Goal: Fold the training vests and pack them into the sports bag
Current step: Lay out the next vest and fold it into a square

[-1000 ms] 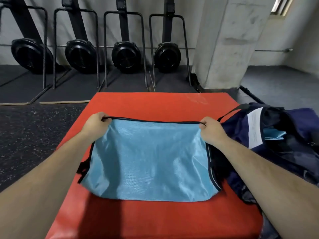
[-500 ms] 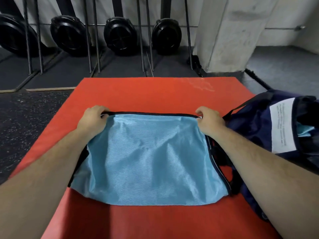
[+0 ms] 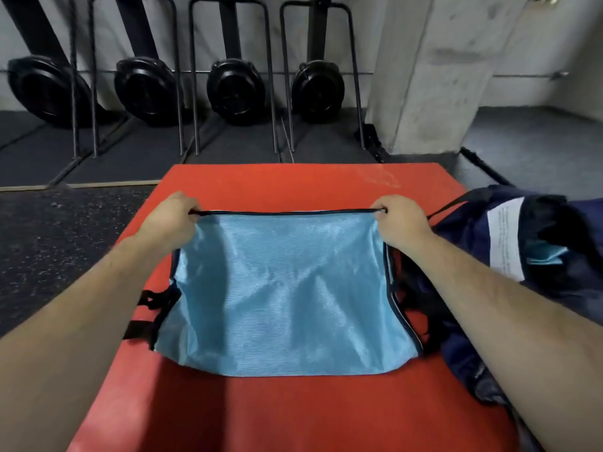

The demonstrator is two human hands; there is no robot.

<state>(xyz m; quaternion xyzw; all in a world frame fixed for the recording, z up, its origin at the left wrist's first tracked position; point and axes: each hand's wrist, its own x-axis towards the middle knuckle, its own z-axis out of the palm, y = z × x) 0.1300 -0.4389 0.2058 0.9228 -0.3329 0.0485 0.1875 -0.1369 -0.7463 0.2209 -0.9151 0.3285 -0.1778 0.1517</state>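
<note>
A light blue training vest (image 3: 284, 291) with black trim lies spread on the red mat (image 3: 293, 412). My left hand (image 3: 169, 220) pinches its far left corner and my right hand (image 3: 399, 220) pinches its far right corner, so the black far edge is stretched taut between them. Black straps stick out at the vest's left side. The navy sports bag (image 3: 528, 256) lies open at the right edge of the mat, with a white label and another light blue vest (image 3: 543, 256) showing inside.
Several black rowing machines (image 3: 235, 86) stand upright on end along the far wall on dark floor mats. A concrete pillar (image 3: 434, 66) rises behind the mat at the right. Speckled black rubber floor (image 3: 58, 230) lies to the left.
The view has tilted down and back up. Both hands keep their grip on the vest's far corners, and the far edge is now pulled tighter and lifted slightly.
</note>
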